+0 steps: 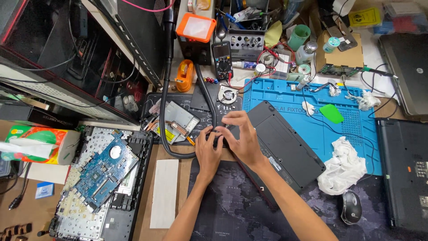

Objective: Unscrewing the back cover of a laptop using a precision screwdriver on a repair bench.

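Cluttered workbench, blue mat, black laptop, mouse

Counted outward from the blue work mat: two hands – the left hand and the right hand – meet at its near left corner, on one upturned black laptop that lies half across it. Right of the mat sit two more laptops, one grey, one dark. On the mat are one green pick and three wads of white tissue, the largest at its near edge. Below the mat lies one mouse. Left of it sit one small fan and one multimeter – farther left, one blue circuit board.
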